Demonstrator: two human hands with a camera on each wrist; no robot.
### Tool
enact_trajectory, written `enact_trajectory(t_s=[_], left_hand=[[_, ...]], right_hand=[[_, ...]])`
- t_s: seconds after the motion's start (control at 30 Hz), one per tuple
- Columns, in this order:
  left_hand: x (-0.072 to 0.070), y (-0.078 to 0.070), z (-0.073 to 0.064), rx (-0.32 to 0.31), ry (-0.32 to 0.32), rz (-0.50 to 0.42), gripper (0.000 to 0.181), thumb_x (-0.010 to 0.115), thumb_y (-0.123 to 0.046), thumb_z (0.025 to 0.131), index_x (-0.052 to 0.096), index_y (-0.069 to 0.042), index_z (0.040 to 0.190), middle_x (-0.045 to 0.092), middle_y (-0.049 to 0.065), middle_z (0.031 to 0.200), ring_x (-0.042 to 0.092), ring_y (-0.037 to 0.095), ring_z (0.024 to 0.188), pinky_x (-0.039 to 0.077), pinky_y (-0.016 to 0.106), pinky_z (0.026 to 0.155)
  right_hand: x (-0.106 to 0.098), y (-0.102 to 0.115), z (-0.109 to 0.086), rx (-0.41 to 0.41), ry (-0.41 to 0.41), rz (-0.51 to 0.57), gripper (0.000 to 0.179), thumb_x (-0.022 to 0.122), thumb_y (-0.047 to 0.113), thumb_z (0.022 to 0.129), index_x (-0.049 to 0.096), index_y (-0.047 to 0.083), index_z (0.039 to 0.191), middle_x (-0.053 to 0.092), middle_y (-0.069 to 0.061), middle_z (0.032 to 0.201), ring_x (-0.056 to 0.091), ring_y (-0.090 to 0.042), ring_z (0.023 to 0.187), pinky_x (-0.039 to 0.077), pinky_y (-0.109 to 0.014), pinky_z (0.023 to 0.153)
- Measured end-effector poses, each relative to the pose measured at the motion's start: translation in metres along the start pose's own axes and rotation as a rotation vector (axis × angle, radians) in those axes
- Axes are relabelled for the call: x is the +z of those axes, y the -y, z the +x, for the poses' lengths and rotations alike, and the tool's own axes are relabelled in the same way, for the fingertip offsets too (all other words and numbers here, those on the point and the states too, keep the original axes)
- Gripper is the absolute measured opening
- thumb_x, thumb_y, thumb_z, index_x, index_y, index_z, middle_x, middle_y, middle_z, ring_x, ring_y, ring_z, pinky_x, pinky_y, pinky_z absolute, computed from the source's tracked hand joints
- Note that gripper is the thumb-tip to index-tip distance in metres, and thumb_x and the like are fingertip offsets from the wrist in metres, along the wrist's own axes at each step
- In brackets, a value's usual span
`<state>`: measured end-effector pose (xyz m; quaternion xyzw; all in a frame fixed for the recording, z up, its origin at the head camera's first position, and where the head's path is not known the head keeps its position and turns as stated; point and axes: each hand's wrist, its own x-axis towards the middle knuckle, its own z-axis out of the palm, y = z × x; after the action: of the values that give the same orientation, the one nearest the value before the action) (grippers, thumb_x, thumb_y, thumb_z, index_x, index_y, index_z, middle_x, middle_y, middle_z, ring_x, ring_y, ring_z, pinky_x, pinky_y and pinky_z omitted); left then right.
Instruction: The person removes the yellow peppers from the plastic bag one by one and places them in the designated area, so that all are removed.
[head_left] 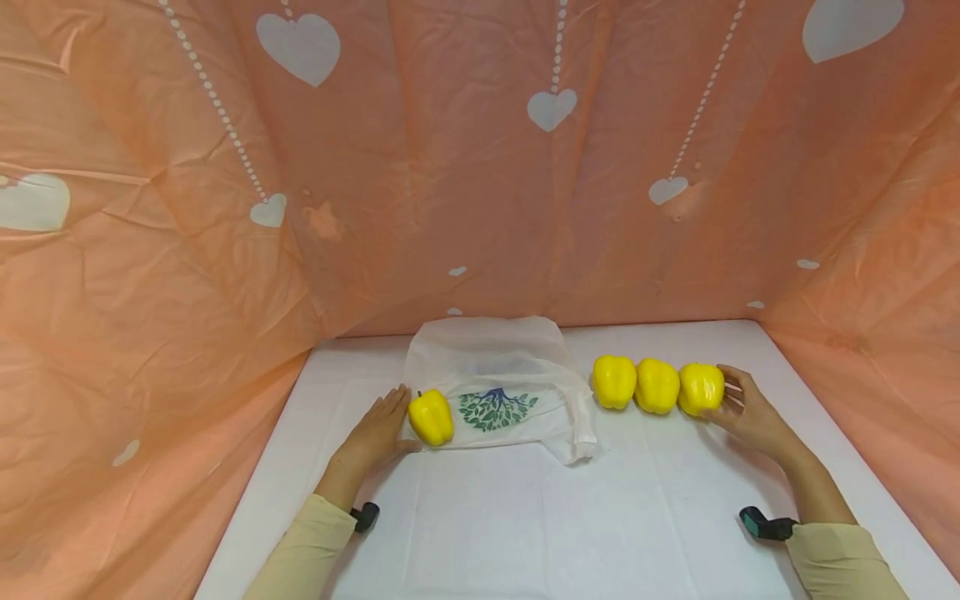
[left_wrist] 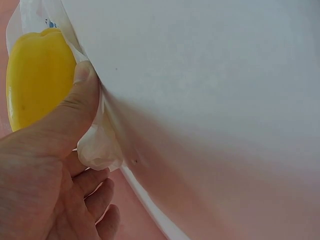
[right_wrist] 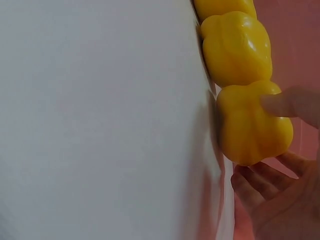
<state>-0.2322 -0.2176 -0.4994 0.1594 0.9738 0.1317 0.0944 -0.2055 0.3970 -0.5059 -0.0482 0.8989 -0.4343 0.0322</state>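
On the left side of a white bag (head_left: 555, 417) with a printed tree lies a yellow bell pepper (head_left: 431, 417). My left hand (head_left: 378, 429) rests beside that pepper, fingers stretched along the bag's left edge. In the left wrist view its thumb touches the bag's edge, and crumpled bag material (left_wrist: 100, 147) lies by the fingers. To the right of the bag, three more yellow bell peppers stand in a row: one at the left end (head_left: 614, 382), one in the middle (head_left: 657, 386), one at the right end (head_left: 701, 389). My right hand (head_left: 753, 417) grips the right-end pepper, thumb against it and fingers around its far side.
A white cloth covers the table (head_left: 510, 517). Orange sheeting (head_left: 480, 183) with pale hearts rises behind the table and on both sides. A dark strap device sits on the left wrist (head_left: 365, 517) and another on the right wrist (head_left: 767, 525).
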Motion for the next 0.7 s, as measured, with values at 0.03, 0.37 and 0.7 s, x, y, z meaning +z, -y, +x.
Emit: enact_trajectory(t_s=[0.03,0.37,0.7], left_hand=[[-0.0001,-0.0001,-0.0002,-0.001,0.0,0.002,0.099,0.084,-0.027,0.095,0.024,0.013,0.164,0.022,0.029,0.174,0.021,0.044,0.162,0.015,0.054,0.134],[-0.001,-0.0016,-0.0004,0.002,-0.001,-0.006,0.098,0.084,-0.027,0.095,0.026,0.013,0.164,0.023,0.029,0.174,0.022,0.044,0.162,0.017,0.055,0.134],[-0.0002,-0.0014,-0.0005,-0.001,0.004,0.002,0.099,0.084,-0.027,0.095,0.026,0.013,0.164,0.023,0.029,0.174,0.022,0.044,0.162,0.017,0.055,0.134]], right_hand=[[0.0001,0.0002,0.0004,0.001,0.001,0.002,0.096,0.073,0.015,0.102,0.005,-0.011,0.164,0.018,-0.047,0.161,0.028,-0.07,0.144,0.031,-0.08,0.113],[0.0021,0.0008,0.0041,0.011,0.005,0.028,0.097,0.071,0.013,0.103,0.001,-0.009,0.166,0.013,-0.048,0.162,0.023,-0.072,0.146,0.027,-0.083,0.115],[0.0027,0.0003,0.0064,0.005,-0.002,0.02,0.101,0.073,0.012,0.101,-0.002,-0.007,0.166,0.012,-0.05,0.162,0.022,-0.073,0.146,0.026,-0.082,0.116]])
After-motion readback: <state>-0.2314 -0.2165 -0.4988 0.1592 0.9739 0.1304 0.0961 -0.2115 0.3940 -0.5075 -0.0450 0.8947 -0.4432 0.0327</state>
